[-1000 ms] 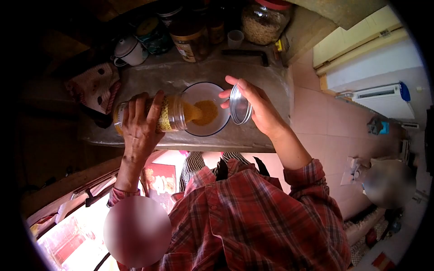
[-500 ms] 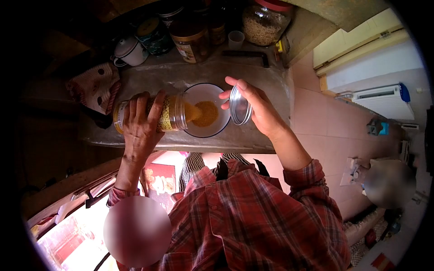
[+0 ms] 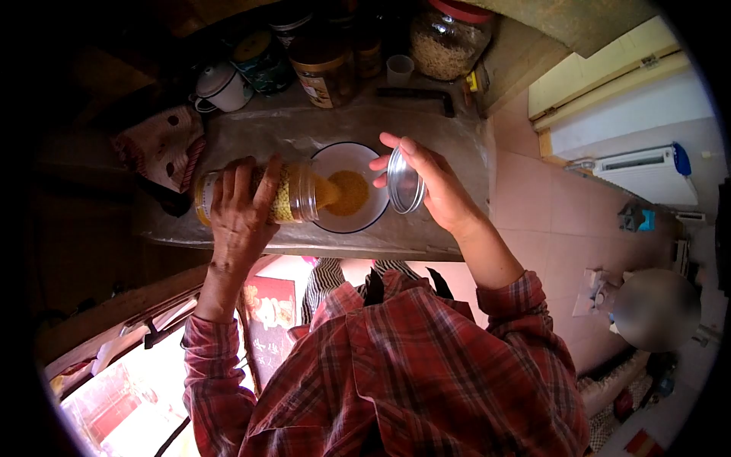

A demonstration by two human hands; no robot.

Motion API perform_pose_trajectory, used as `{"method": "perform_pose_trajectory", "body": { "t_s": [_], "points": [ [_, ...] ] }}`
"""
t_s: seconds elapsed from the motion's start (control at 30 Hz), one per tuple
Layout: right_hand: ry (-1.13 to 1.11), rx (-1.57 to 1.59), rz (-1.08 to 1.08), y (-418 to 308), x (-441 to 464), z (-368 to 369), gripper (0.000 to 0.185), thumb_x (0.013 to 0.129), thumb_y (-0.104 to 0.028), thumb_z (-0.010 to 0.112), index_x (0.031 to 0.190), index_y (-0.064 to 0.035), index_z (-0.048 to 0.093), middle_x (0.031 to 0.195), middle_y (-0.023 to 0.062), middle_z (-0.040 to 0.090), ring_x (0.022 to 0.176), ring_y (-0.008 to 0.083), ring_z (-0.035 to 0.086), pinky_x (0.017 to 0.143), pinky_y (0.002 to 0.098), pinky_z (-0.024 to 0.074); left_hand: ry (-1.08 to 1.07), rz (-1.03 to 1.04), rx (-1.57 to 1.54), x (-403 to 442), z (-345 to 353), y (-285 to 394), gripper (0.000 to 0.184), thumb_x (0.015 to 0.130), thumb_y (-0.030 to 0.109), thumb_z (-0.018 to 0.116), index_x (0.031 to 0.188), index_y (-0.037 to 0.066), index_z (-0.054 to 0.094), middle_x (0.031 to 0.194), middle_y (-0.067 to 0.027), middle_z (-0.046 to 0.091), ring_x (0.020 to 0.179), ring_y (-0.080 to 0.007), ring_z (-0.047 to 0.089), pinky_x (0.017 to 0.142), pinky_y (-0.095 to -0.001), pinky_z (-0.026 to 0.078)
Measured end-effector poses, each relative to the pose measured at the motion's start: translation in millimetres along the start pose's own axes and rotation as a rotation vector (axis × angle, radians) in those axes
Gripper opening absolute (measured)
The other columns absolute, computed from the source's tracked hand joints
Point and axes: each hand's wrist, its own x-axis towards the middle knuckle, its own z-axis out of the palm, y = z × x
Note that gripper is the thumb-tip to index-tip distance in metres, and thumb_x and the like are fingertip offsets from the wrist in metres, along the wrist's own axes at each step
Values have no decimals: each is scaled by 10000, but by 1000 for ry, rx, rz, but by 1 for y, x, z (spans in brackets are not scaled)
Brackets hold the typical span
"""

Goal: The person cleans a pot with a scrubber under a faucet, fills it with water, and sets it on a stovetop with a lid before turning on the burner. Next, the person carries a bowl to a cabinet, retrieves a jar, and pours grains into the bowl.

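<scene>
My left hand (image 3: 245, 202) is wrapped round a clear jar (image 3: 306, 194) tipped on its side, its mouth over the left rim of a white bowl with a dark blue rim (image 3: 374, 209). Fine yellow grain (image 3: 350, 192) spills from the jar's mouth into a mound inside the bowl. Larger pale yellow bits show through the jar's wall. To the right of the bowl, my right hand (image 3: 444, 190) grips a round, clear lid (image 3: 406, 181) held on edge, with some fingers stretched out behind it.
Behind the bowl stand a brown-lidded jar (image 3: 324, 76), a small plastic cup (image 3: 399, 70), a red-lidded jar of flakes (image 3: 449, 42) and a white enamel mug (image 3: 222, 88). A dark bent bar (image 3: 417, 94) lies nearby. A patterned cloth (image 3: 161, 148) rests at the left.
The jar and my left hand have shifted slightly to the right. The right hand and lid stay almost still, and grain still spills from the jar's mouth.
</scene>
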Motion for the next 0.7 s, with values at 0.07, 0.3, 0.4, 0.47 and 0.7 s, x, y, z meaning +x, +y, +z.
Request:
{"method": "perform_pose_trajectory", "body": {
  "t_s": [0.07, 0.3, 0.4, 0.47, 0.7],
  "points": [
    [-1, 5, 9, 0, 0, 1, 633, 937, -459, 438, 1355, 11, 366, 1057, 138, 620, 897, 208, 624, 761, 297, 490, -9, -7, -9, -1, -2, 1, 914, 458, 82, 772, 1303, 146, 432, 1103, -145, 473, 986, -327, 502, 855, -432, 422],
    [35, 102, 17, -9, -1, 5, 613, 898, -500, 489, 1215, 23, 464, 1088, 194, 604, 857, 222, 632, 769, 305, 477, -2, -42, -21, -8, 3, 0, 919, 441, 94, 790, 1290, 153, 443, 1090, -142, 478, 974, -322, 506, 848, -431, 422],
    [40, 171, 37, -19, 2, 9, 575, 921, -504, 439, 1195, -2, 496, 1142, 204, 592, 894, 253, 639, 774, 327, 496, 38, -157, -162, -9, 1, -3, 899, 444, 89, 795, 1273, 140, 452, 1092, -136, 493, 1001, -324, 515, 846, -433, 434],
    [34, 272, 53, -30, 5, 13, 666, 888, -588, 432, 1192, -2, 515, 1158, 217, 578, 925, 272, 633, 800, 350, 498, 61, -226, -269, -9, 0, -4, 880, 456, 88, 795, 1267, 137, 455, 1092, -135, 500, 1004, -328, 523, 840, -433, 448],
    [-48, 340, -49, -53, 33, 54, 730, 837, -589, 536, 1276, -10, 465, 1121, 139, 576, 971, 224, 593, 791, 347, 508, 212, -435, -784, -11, -4, 5, 860, 540, 159, 851, 1269, 75, 403, 1165, -145, 545, 1012, -294, 591, 880, -366, 487]
  ]
}}
